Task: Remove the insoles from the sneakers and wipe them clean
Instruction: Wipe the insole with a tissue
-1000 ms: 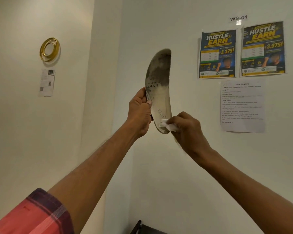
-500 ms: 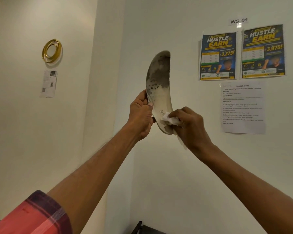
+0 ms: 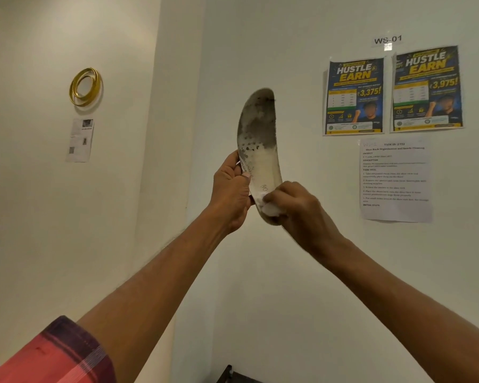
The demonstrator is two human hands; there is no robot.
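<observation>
head: left hand (image 3: 230, 196) grips insole (image 3: 257, 125), right hand (image 3: 302, 214) wipe (image 3: 271, 208).

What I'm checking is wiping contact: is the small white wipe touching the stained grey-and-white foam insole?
Touching. Head view: right hand presses the wipe onto the insole at its lower end.

Your right hand (image 3: 302, 214) (slightly motion-blurred) hides most of the small white wipe (image 3: 271, 209) and the heel end of the curved, grey-stained white insole (image 3: 257, 134). Body text on the white printed task sheet (image 3: 396, 179) is too small to read. A dark object (image 3: 233, 375) at the bottom edge is cut off and unidentifiable; your red plaid sleeve (image 3: 53, 355) leaves the corner.
</observation>
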